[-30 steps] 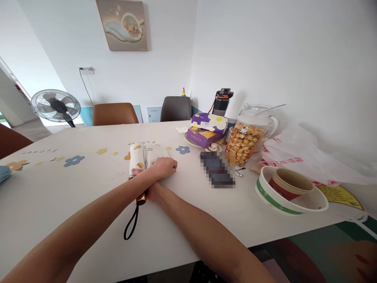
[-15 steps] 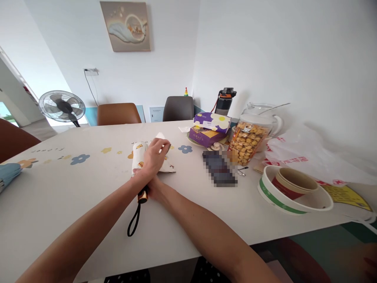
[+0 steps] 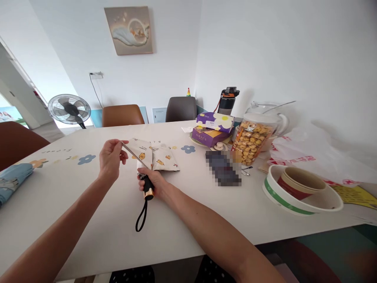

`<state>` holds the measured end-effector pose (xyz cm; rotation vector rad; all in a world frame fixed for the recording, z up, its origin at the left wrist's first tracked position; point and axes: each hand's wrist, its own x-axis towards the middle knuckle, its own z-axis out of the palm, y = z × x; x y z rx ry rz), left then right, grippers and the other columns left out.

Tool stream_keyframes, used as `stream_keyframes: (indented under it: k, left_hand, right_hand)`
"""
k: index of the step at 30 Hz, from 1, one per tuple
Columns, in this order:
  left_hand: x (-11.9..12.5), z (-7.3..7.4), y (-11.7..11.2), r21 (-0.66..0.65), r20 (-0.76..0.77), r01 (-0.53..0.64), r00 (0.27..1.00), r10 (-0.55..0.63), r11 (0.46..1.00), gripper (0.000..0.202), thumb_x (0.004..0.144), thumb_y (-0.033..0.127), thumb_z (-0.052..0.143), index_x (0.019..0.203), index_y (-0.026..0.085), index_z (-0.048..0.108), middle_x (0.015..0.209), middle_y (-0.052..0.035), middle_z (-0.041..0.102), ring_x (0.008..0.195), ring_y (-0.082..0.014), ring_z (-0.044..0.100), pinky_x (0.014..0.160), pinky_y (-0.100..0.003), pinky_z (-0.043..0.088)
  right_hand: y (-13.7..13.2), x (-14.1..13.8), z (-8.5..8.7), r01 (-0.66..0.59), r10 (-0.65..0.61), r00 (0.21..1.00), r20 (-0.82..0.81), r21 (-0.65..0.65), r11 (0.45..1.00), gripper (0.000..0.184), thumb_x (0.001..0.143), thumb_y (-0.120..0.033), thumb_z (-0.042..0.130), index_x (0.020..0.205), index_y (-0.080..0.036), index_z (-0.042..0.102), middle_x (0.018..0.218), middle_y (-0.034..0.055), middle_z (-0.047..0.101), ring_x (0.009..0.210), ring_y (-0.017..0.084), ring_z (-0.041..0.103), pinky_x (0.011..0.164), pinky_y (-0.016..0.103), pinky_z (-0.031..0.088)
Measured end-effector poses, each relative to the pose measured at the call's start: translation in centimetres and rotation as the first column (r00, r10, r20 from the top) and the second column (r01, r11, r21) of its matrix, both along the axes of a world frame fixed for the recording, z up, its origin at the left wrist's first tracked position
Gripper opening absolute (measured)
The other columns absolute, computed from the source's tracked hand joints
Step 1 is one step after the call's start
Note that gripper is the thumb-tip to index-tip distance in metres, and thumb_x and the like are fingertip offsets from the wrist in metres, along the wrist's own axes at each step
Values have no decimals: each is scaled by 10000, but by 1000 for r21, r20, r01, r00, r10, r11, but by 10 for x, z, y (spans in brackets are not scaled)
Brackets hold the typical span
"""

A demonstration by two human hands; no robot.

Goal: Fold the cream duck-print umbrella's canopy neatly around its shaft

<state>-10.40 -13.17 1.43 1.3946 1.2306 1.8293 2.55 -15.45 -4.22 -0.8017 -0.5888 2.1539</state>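
Observation:
A folding umbrella (image 3: 144, 153) lies on the table, its white canopy printed with small brown figures. My right hand (image 3: 157, 181) is closed around it just above the black and gold handle (image 3: 149, 192), from which a black wrist loop hangs toward me. To the left, my left hand (image 3: 111, 157) pinches the edge of a canopy fold, and this edge stretches taut down to my right fingers. Another loose fold (image 3: 166, 159) spreads flat to the right of the shaft. The shaft itself is hidden under fabric.
A pixelated dark object (image 3: 224, 168) lies right of the umbrella. Beyond it stand tissue packs (image 3: 210, 133), a jar of snacks (image 3: 251, 139) and a black bottle (image 3: 227, 100). Paper bowls (image 3: 273, 192) and a plastic bag (image 3: 306, 151) sit at right, a blue folded umbrella (image 3: 16, 179) at far left.
My left hand has moved from across my right wrist over to the left, drawing a canopy fold with it. My right hand stays at the umbrella. The view has shifted slightly.

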Motion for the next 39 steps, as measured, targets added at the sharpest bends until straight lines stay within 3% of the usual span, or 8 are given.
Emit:
stream_keyframes:
  k: [8, 13, 18, 23, 29, 32, 35, 39]
  left_hand:
    - [-34, -18, -14, -84, 74, 33, 997, -27, 996, 135, 697, 273, 623, 755, 186, 537, 688, 18, 519, 566, -113, 525, 441, -241, 491]
    - [-43, -19, -17, -96, 167, 119, 981, -102, 988, 84, 660, 217, 635, 686, 183, 562, 670, 7, 508, 581, -113, 501, 465, -250, 501]
    - [-45, -14, -22, -66, 163, 118, 981, -106, 991, 31, 672, 174, 596, 653, 190, 577, 686, 1, 542, 600, -131, 515, 473, -281, 507]
    - [-50, -21, -19, -222, -167, -50, 986, 13, 974, 54, 702, 191, 572, 651, 204, 562, 627, 41, 564, 575, -133, 561, 574, -301, 507]
    - [-42, -28, -18, -120, -575, -446, 760, 304, 887, 34, 724, 254, 574, 748, 238, 591, 804, 18, 645, 827, -207, 599, 701, -313, 463]
    - [-17, -22, -24, -61, -516, -290, 828, 219, 955, 149, 766, 282, 515, 875, 243, 610, 970, -20, 651, 926, -216, 602, 787, -327, 463]
    - [15, -19, -24, -211, -504, -32, 860, -81, 977, 361, 767, 363, 520, 1101, 242, 581, 1174, -62, 592, 1047, -244, 563, 834, -347, 470]
    - [42, -21, -10, -285, -507, 13, 846, -162, 959, 518, 740, 374, 571, 1229, 223, 487, 1446, -76, 318, 1335, -259, 251, 1071, -382, 248]
  right_hand:
    - [4, 5, -2, -55, 59, 996, -64, 64, 996, 222, 717, -272, 664, 783, -158, 485, 618, -36, 503, 382, 42, 417, 348, 179, 380]
    - [7, 9, -2, -55, 57, 997, -42, 53, 997, 425, 723, -565, 583, 771, -155, 481, 600, -30, 498, 367, 52, 420, 321, 192, 375]
    - [2, 7, 4, 87, -104, 983, 149, 114, 990, 415, 733, -570, 560, 727, -170, 454, 532, -33, 488, 349, 84, 434, 317, 237, 407]
    - [-3, 5, 9, 130, -171, 958, 229, 184, 974, 320, 719, -446, 609, 668, -171, 454, 477, -36, 458, 328, 99, 437, 308, 244, 400]
    - [-4, 1, 11, 198, -244, 939, 242, 198, 960, 221, 703, -313, 596, 635, -184, 430, 467, -41, 431, 324, 108, 425, 277, 252, 376]
    - [-6, 0, 13, 200, -247, 929, 276, 189, 961, 199, 692, -273, 595, 645, -193, 419, 441, -55, 401, 319, 110, 416, 286, 257, 386]
    - [-9, -3, 12, 173, -233, 939, 251, 241, 955, 177, 680, -267, 598, 672, -188, 440, 477, -47, 435, 318, 111, 424, 278, 260, 381]
    - [-11, -5, 10, 121, -197, 939, 282, 266, 956, 144, 668, -218, 568, 656, -197, 426, 445, -56, 419, 312, 114, 418, 269, 255, 374]
